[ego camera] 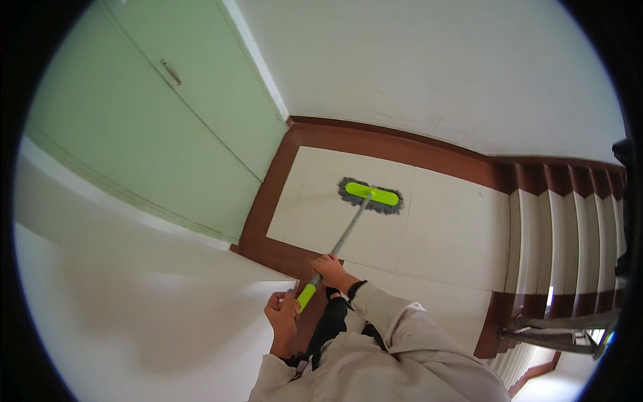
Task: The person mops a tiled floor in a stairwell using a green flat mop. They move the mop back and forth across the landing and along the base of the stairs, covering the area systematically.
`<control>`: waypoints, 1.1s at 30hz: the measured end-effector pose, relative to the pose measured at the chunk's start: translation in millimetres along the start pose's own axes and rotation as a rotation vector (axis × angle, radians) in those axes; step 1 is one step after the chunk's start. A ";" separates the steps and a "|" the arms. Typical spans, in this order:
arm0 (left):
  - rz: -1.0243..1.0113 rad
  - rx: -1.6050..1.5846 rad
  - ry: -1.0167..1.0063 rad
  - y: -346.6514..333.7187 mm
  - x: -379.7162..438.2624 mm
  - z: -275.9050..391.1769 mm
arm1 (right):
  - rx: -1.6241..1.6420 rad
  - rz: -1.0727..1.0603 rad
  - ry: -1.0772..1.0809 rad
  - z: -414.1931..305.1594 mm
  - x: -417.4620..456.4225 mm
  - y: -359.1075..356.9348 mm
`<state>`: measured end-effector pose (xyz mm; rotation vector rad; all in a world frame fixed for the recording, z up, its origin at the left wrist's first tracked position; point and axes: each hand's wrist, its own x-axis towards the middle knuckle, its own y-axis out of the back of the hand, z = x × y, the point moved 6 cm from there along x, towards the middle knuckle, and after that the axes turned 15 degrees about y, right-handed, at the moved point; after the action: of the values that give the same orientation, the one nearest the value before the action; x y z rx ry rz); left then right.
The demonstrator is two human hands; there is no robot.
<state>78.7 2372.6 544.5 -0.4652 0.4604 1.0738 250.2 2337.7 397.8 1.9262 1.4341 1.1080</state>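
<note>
A flat mop with a lime-green head plate (384, 195) and a grey fringed pad lies flat on the pale landing floor. Its grey pole (347, 232) slants down toward me and ends in a lime-green grip (306, 297). My right hand (331, 271) is wrapped around the pole just above that grip. At the near end, my left hand (283, 310) has its fingers closed about the grip, which hides the tip of the handle.
Light green double doors (191, 115) with a metal handle (171, 72) stand at left. A dark red border (382, 143) frames the floor below a white wall (427, 75). Stairs (567, 241) adjoin the landing at right, with a railing (552, 337) nearby. A white wall corner (201, 311) juts in at lower left.
</note>
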 end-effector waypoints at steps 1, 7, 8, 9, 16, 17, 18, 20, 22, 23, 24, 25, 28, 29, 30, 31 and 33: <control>-0.027 0.004 0.017 4.7 -10.3 -5.2 | -0.002 -0.019 0.064 -13.3 -4.4 -6.9; 0.233 0.014 0.120 115.6 -98.2 -6.7 | 0.148 -0.253 0.391 -122.2 -24.9 -71.5; 0.317 -0.001 0.110 134.2 -114.5 -8.7 | 0.220 -0.266 0.436 -142.9 -26.6 -81.7; 0.388 -0.028 0.100 152.7 -129.0 -11.7 | 0.292 -0.314 0.469 -161.5 -27.0 -94.2; 0.500 -0.253 -0.104 201.9 -213.8 -59.4 | 0.443 -0.634 0.708 -244.5 -46.9 -117.2; 0.519 -0.262 -0.140 201.1 -215.5 -68.0 | 0.408 -0.661 0.737 -244.3 -46.9 -116.7; 0.679 0.004 -0.031 203.7 -212.0 -75.3 | 0.389 -0.725 0.772 -243.1 -49.4 -117.3; 0.610 -0.072 -0.062 197.9 -196.1 -81.1 | 0.333 -0.627 0.745 -230.0 -36.7 -115.9; 0.531 0.042 -0.107 183.4 -169.4 -64.1 | 0.338 -0.528 0.733 -206.9 -16.8 -110.2; 0.529 0.151 -0.097 178.9 -151.4 -58.5 | 0.315 -0.532 0.727 -196.3 -10.8 -114.2; 0.455 0.118 0.004 171.5 -140.7 -59.6 | 0.288 -0.511 0.719 -185.1 -2.4 -115.9; 0.367 0.084 0.087 160.6 -131.2 -56.4 | 0.287 -0.509 0.705 -175.4 5.3 -115.0; 0.259 0.322 0.553 105.0 -45.8 -36.8 | 0.136 -0.601 0.642 -88.2 65.0 -86.1; 0.211 0.457 0.419 80.5 -18.8 -28.7 | 0.101 -0.556 0.628 -61.1 77.4 -72.3; 0.153 0.574 0.279 57.8 13.8 -18.6 | 0.044 -0.548 0.601 -31.5 97.3 -64.4; 0.108 0.597 0.243 36.2 46.6 -13.0 | 0.000 -0.492 0.571 0.2 117.5 -48.9; 0.035 0.652 0.140 -14.8 107.1 4.5 | -0.088 -0.567 0.429 59.7 149.6 -22.7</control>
<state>135.8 2446.2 489.4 0.0478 0.9045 0.8643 305.1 2490.8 394.6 1.1341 1.9529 1.3061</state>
